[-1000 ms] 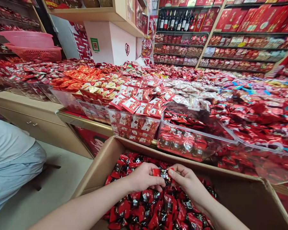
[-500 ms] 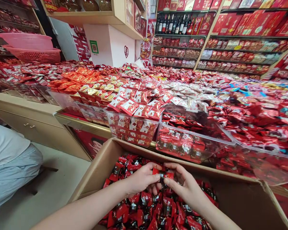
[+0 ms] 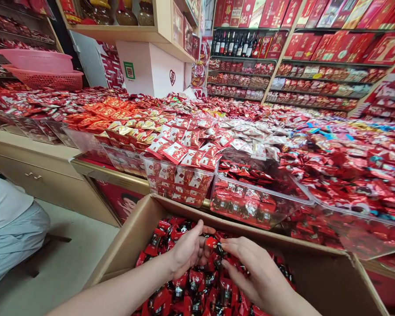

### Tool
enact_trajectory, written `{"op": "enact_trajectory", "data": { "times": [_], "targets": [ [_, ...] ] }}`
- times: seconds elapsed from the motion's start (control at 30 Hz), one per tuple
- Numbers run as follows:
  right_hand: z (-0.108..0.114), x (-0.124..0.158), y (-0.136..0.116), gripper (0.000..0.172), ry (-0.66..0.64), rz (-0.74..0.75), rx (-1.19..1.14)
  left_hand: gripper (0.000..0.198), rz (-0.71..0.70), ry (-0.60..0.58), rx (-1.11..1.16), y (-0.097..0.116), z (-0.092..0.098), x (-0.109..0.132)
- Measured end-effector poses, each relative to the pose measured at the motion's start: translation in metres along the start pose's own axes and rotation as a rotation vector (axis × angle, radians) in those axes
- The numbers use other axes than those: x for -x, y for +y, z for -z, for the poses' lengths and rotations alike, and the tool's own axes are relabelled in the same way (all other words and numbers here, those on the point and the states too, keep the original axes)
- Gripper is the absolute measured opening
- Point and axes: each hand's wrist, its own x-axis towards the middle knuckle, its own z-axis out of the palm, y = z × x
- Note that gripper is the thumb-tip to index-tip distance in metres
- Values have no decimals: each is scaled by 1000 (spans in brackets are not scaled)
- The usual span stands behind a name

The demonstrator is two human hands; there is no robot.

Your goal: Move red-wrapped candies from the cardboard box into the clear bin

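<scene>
Two hands: left hand (image 3: 187, 251) cupped, right hand (image 3: 254, 268) spread, both unclenched, apart
Wrapped sweet (image 3: 212, 243): between them, contact unclear, six o'clock, over carton (image 3: 128, 241)
Handling: one-sweet step, we judge; next wants light pinch

The right hand (image 3: 253, 267) hides some wrapped candies (image 3: 197, 283) below.

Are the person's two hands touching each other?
Apart: the head view shows red-and-black wrapped candy in the gap between the left hand's fingers and the right hand's.
</scene>
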Motion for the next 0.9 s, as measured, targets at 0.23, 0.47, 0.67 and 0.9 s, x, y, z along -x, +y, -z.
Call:
{"op": "enact_trajectory", "data": {
  "times": [0.23, 0.47, 0.67, 0.9],
  "targets": [
    [83, -41, -21, 12, 283, -121, 290, 52, 41, 47, -184, -13, 3, -7],
    [133, -104, 52, 18, -164, -324, 679, 43, 76, -67, -619, -25, 6, -8],
    [117, -124, 79, 11, -611, -324, 792, 26, 83, -104, -835, -30, 7, -4],
    [106, -121, 78, 14, -590, -460, 652, 24, 53, -139, -1002, -33, 11, -3]
  ]
}}
